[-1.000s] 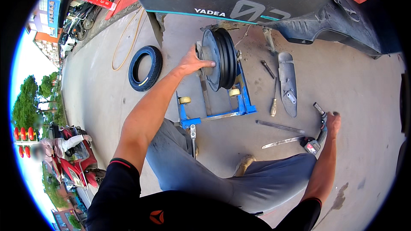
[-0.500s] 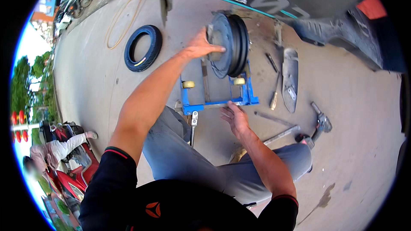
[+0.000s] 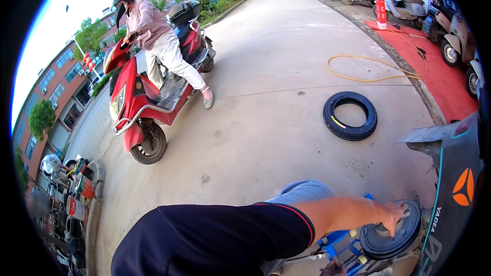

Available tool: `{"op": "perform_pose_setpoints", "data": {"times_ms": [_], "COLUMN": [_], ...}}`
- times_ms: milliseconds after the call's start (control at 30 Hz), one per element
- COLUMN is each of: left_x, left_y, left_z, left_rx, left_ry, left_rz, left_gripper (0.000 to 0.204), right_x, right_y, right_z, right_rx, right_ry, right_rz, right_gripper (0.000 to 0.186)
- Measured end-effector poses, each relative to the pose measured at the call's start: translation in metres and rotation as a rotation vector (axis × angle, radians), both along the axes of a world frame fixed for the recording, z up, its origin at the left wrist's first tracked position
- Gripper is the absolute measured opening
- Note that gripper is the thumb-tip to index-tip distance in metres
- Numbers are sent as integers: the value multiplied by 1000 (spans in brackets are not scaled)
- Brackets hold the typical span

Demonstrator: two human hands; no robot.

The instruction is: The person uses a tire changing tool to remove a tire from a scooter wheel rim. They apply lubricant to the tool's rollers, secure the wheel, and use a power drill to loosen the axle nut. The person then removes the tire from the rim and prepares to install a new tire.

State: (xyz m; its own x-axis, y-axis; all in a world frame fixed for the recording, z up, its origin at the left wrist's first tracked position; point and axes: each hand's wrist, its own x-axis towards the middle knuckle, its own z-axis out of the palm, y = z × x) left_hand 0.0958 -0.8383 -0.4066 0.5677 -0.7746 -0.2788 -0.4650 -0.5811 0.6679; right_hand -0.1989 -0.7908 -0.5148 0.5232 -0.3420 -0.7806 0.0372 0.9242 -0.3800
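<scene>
At the lower right, my left hand (image 3: 394, 217) grips the hub of a black scooter wheel rim (image 3: 369, 243) that has no tyre on it. The rim is tilted, its face turned up, over a blue metal stand (image 3: 332, 250) with small cream rollers. At the bottom edge, part of my right hand (image 3: 332, 269) shows beside the stand; its fingers are dark and mostly cut off. A black tyre (image 3: 330, 124) lies flat on the concrete beyond my left arm.
A person sits on a red scooter (image 3: 134, 107) at the left, one foot down. A dark scooter body panel (image 3: 450, 189) stands close beside the wheel rim. A yellow hose (image 3: 358, 79) loops over the ground near a red mat (image 3: 450, 84). Buckets (image 3: 75, 207) and clutter line the left kerb.
My view has swung left and up from the stand to the street, bringing the red scooter and rider into full sight. My left hand stays on the wheel rim, whose face now points more upward.
</scene>
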Motion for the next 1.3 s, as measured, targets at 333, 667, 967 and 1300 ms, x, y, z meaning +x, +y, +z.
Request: {"op": "perform_pose_setpoints", "data": {"times_ms": [333,667,967,1300], "left_x": [65,84,72,72], "left_y": [65,117,95,105], "left_z": [9,65,72,71], "left_rx": [2,100,77,7], "left_ry": [109,-14,246,288], "left_rz": [52,114,71,96], "left_gripper": [142,113,114,108], "right_x": [64,71,79,87], "right_y": [-4,2,28,16], "right_z": [17,43,52,55], "right_rx": [-248,-291,-228,-415], "right_ry": [14,220,195,397], "right_rz": [-18,-79,-380,-185], "right_gripper": [11,6,11,16]}}
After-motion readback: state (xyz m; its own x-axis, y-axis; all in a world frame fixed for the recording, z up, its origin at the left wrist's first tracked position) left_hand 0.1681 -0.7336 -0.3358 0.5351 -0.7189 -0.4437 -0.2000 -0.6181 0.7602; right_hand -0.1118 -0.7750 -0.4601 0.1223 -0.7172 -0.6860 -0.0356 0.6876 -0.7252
